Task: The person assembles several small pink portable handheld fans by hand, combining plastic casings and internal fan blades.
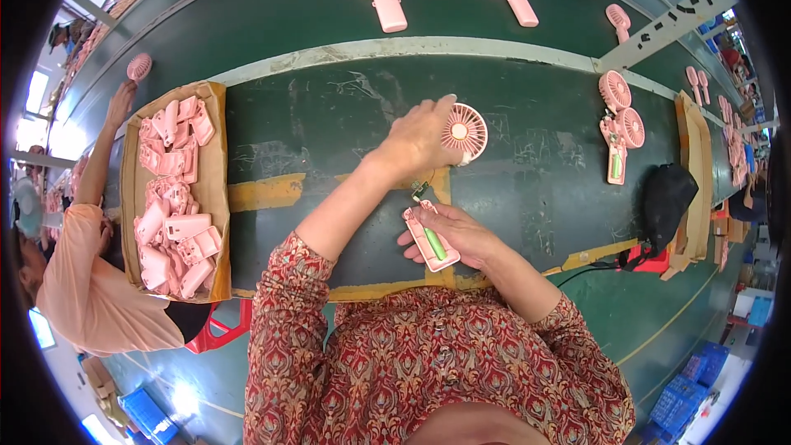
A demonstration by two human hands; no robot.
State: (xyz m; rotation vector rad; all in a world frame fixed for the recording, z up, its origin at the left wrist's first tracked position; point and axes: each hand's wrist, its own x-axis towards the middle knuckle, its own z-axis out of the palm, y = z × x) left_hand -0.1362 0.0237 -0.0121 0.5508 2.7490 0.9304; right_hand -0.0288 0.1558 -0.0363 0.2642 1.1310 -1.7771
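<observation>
My left hand is closed on the rim of a round pink fan head, its grille facing up. Below it, my right hand grips an opened pink fan handle shell. A green cylindrical battery lies inside that shell. A small green circuit board sticks out at its upper end, and a thin wire seems to run up toward the fan head. Off to the right on the bench are two more fan heads and an opened handle with its own green battery.
A cardboard box of pink handle shells stands at the left. Beyond the bench's pale ledge, assembled pink fans lie on a green belt. A black bag-like thing sits at right. At far left a co-worker's hand holds a fan.
</observation>
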